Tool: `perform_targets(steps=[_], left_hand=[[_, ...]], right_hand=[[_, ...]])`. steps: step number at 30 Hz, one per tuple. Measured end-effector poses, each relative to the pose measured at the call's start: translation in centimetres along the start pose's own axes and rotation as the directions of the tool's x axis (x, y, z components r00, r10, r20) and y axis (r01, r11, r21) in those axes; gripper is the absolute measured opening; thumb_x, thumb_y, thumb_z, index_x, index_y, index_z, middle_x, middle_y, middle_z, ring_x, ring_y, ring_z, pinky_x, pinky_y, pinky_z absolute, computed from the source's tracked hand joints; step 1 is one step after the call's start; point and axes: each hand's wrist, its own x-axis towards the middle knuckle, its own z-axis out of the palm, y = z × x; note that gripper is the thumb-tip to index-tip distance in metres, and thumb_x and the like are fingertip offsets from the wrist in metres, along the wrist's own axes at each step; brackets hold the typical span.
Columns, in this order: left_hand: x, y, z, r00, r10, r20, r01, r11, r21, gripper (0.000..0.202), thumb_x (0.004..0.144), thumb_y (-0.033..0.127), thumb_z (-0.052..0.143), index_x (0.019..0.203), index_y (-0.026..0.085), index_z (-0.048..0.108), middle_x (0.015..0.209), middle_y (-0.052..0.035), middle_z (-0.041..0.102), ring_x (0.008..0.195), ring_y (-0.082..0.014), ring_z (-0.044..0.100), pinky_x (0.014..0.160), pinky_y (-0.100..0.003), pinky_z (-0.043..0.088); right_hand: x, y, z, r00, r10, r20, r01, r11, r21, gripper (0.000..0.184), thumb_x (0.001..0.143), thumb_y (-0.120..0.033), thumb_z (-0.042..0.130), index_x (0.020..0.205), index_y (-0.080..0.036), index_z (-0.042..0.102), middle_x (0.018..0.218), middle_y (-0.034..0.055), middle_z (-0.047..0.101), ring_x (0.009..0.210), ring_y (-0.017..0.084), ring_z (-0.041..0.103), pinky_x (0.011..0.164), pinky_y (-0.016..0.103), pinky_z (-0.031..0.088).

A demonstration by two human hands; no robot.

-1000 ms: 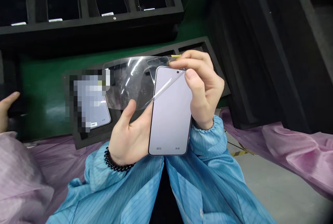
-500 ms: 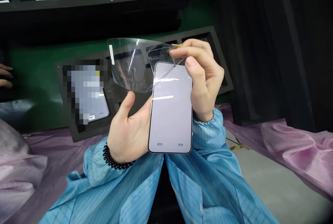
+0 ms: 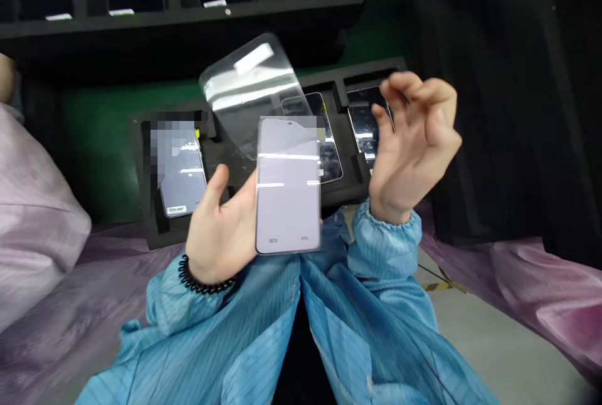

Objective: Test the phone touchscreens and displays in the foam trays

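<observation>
In my left hand (image 3: 220, 229) lies a smartphone (image 3: 288, 198), its pale lit screen facing up; the fingers are hidden beneath it and the thumb is spread to the side. A clear protective film (image 3: 249, 82) with a white label stands beyond the phone's top edge; whether it touches the phone I cannot tell. Raised at the right, my right hand (image 3: 414, 135) has its fingers curled but apart, with nothing visible between them and a gap from the film.
A black foam tray (image 3: 153, 229) holds a lit phone (image 3: 183, 185) on the left and dark phones on the right. Behind is a larger black rack (image 3: 291, 7) with several dark devices. Pink-purple sleeves of a person (image 3: 42, 204) show at the left.
My right hand has let go of the film and moved right. The film now tilts up and away beyond the phone. In the view, the phone in my left hand has shifted slightly left.
</observation>
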Motion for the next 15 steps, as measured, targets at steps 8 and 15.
perform_targets(steps=[8, 15], left_hand=[[1.8, 3.4, -3.6, 0.939, 0.339, -0.061, -0.311, 0.910, 0.274, 0.059, 0.099, 0.055, 0.041, 0.145, 0.020, 0.052, 0.147, -0.0105, 0.058, 0.144, -0.0336, 0.048, 0.119, -0.052, 0.044], [3.3, 2.4, -4.5, 0.766, 0.642, 0.044, -0.367, 0.381, 0.849, 0.066, 0.099, 0.049, 0.048, 0.159, 0.027, 0.033, 0.172, -0.0019, 0.021, 0.160, -0.0229, 0.018, 0.134, -0.042, 0.013]], right_hand=[[-1.1, 4.7, -4.4, 0.996, -0.007, -0.084, -0.008, 0.983, -0.184, 0.011, 0.095, -0.028, 0.055, 0.100, -0.023, 0.063, 0.097, 0.0017, 0.069, 0.094, 0.017, 0.068, 0.084, 0.034, 0.053], [-1.2, 4.4, -4.7, 1.000, 0.017, -0.022, -0.023, 0.952, -0.306, 0.014, 0.098, -0.031, 0.055, 0.104, -0.023, 0.065, 0.098, 0.0022, 0.071, 0.095, 0.017, 0.069, 0.086, 0.034, 0.055]])
